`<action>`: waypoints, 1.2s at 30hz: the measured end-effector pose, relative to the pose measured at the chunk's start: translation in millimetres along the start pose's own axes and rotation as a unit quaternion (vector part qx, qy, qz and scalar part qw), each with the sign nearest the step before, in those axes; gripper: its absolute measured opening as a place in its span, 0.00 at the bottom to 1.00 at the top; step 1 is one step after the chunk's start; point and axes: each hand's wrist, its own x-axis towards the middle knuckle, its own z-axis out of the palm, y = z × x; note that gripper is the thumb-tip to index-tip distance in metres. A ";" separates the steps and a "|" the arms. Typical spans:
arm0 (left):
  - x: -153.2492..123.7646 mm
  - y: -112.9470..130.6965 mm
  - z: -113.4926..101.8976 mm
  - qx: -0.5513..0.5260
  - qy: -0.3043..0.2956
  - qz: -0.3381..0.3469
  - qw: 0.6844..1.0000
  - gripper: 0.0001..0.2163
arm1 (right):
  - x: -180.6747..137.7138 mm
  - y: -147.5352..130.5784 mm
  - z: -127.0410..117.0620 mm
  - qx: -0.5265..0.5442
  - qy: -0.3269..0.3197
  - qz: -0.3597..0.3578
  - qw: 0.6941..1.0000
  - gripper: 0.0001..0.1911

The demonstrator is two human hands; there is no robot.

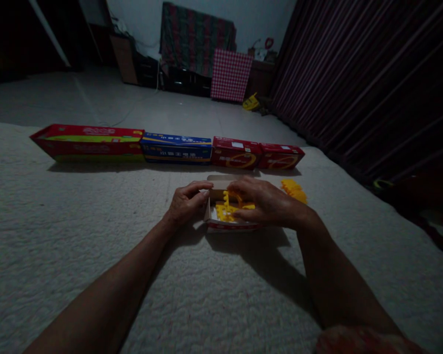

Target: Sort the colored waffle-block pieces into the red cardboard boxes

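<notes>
A small open cardboard box (216, 226) lies on a pale textured mat (77, 236) in front of me, with yellow plastic pieces (224, 212) inside it. My left hand (186, 202) grips the box's left edge, fingers curled over the open flap. My right hand (266, 200) rests over the box's right side, its fingers closed on the yellow pieces inside. More yellow pieces (294, 191) lie loose on the mat just right of my right hand.
A row of closed boxes stands along the mat's far edge: a long red one (90, 142), a blue one (176, 148), and two smaller red ones (236, 152) (281, 156). Dark striped curtains (372, 83) hang at the right. Furniture stands far back.
</notes>
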 end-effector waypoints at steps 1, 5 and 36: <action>0.1 0.2 -0.1 0.000 0.001 -0.002 1.000 0.12 | 0.8 -0.5 1.4 -0.001 -0.005 0.005 1.000 0.19; 0.4 0.6 -0.3 -0.001 0.004 -0.003 1.000 0.12 | 2.0 -1.1 7.1 0.005 -0.017 0.018 1.000 0.21; -0.5 6.2 -3.6 0.078 0.001 -0.020 0.997 0.14 | -100.6 190.3 32.5 -0.005 0.300 0.395 0.868 0.29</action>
